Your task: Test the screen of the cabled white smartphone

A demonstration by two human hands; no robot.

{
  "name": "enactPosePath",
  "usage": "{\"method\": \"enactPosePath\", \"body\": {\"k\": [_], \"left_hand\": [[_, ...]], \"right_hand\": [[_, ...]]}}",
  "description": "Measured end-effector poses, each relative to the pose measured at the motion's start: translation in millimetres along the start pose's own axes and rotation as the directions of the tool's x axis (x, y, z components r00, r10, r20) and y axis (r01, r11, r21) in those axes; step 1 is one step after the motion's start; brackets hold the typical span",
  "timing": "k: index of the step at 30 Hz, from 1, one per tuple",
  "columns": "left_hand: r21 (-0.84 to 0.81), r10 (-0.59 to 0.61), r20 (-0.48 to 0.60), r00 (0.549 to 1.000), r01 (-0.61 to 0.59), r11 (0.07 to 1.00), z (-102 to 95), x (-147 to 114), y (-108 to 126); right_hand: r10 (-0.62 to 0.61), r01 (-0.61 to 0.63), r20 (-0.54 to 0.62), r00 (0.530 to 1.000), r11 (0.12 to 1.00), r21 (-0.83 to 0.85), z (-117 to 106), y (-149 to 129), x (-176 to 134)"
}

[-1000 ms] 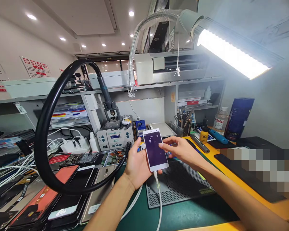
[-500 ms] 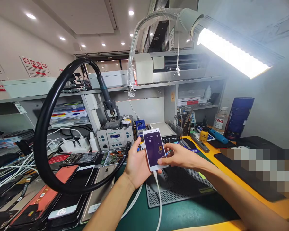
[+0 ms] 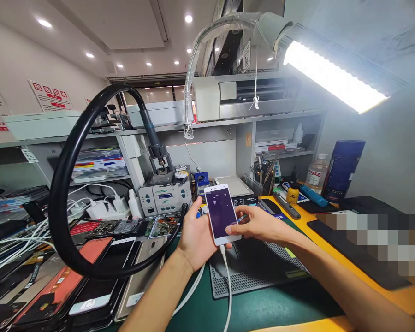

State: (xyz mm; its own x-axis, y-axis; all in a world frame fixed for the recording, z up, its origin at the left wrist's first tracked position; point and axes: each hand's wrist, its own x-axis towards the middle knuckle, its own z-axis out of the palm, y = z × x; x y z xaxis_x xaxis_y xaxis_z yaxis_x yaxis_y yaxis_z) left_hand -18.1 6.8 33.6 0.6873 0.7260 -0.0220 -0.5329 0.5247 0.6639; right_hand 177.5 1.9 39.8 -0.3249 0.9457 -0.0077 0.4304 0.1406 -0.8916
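A white smartphone with a dark purplish screen is held tilted above the bench. My left hand cradles it from behind and along its left side, thumb up by the edge and fingertips showing below. From the right, my right hand grips the lower right edge, its thumb over the screen and its index finger at the side. The fingers behind the phone are hidden. A white charging cable runs from the phone's bottom end down toward me. Beneath lies a grey perforated mat.
A thick black hose loops at left from a hot-air station. Several phones, including a salmon-coloured one, lie at left. At right are a yellow bottle and a clear bottle. A bright lamp hangs above.
Small round orange and grey marks at the screen's lower right have gone, leaving that part plain dark. Both hands and the smartphone stay almost in place.
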Motion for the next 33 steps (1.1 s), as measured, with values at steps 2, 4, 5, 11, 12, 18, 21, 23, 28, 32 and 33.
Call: {"method": "enactPosePath", "body": {"k": [2, 4, 5, 11, 12, 18, 21, 23, 28, 32, 33], "left_hand": [[0.000, 0.005, -0.015, 1.000, -0.005, 1.000, 0.5, -0.2, 0.2], [0.004, 0.009, -0.017, 1.000, -0.009, 1.000, 1.2, -0.2, 0.3], [0.009, 0.010, -0.015, 1.000, -0.010, 1.000, 1.4, -0.1, 0.4], [0.011, 0.006, 0.000, 1.000, -0.006, 1.000, 0.9, 0.6, 0.1], [0.011, 0.006, 0.003, 1.000, -0.006, 1.000, 0.8, 0.6, 0.1], [0.024, 0.008, 0.004, 1.000, -0.009, 1.000, 1.5, 0.2, -0.2], [0.030, 0.011, -0.001, 1.000, -0.011, 0.999, 1.5, 0.5, -0.2], [0.033, 0.010, -0.004, 1.000, -0.010, 0.999, 1.4, 0.6, -0.1], [0.033, 0.010, -0.018, 1.000, -0.009, 0.999, 1.8, 0.2, 0.1], [0.008, 0.007, -0.022, 1.000, -0.007, 1.000, 2.6, -0.3, 0.2], [0.001, 0.003, -0.022, 1.000, -0.003, 1.000, 2.7, -0.4, 0.2]], "right_hand": [[0.002, 0.000, -0.071, 0.997, 0.999, 0.032, -0.2, 1.3, 2.4], [0.002, 0.004, -0.149, 0.989, 0.999, 0.041, -0.7, 1.8, 4.3], [0.000, 0.008, -0.186, 0.983, 0.999, 0.043, -1.0, 1.5, 4.8], [-0.021, 0.040, -0.278, 0.960, 0.997, 0.062, -0.9, -2.2, 4.0], [-0.021, 0.040, -0.276, 0.961, 0.997, 0.063, -0.8, -2.4, 3.8], [-0.024, 0.047, -0.268, 0.963, 0.996, 0.078, -0.4, -0.7, 3.1], [-0.021, 0.045, -0.263, 0.965, 0.995, 0.085, 0.0, -0.2, 3.1], [-0.018, 0.041, -0.262, 0.965, 0.996, 0.082, 0.5, 0.0, 3.3], [-0.006, 0.020, -0.247, 0.969, 0.998, 0.053, 2.2, 1.6, 4.3], [0.016, -0.011, -0.110, 0.994, 0.999, 0.051, 1.7, 3.2, 4.0], [0.017, -0.014, -0.069, 0.997, 0.999, 0.042, 1.1, 3.4, 3.6]]}}
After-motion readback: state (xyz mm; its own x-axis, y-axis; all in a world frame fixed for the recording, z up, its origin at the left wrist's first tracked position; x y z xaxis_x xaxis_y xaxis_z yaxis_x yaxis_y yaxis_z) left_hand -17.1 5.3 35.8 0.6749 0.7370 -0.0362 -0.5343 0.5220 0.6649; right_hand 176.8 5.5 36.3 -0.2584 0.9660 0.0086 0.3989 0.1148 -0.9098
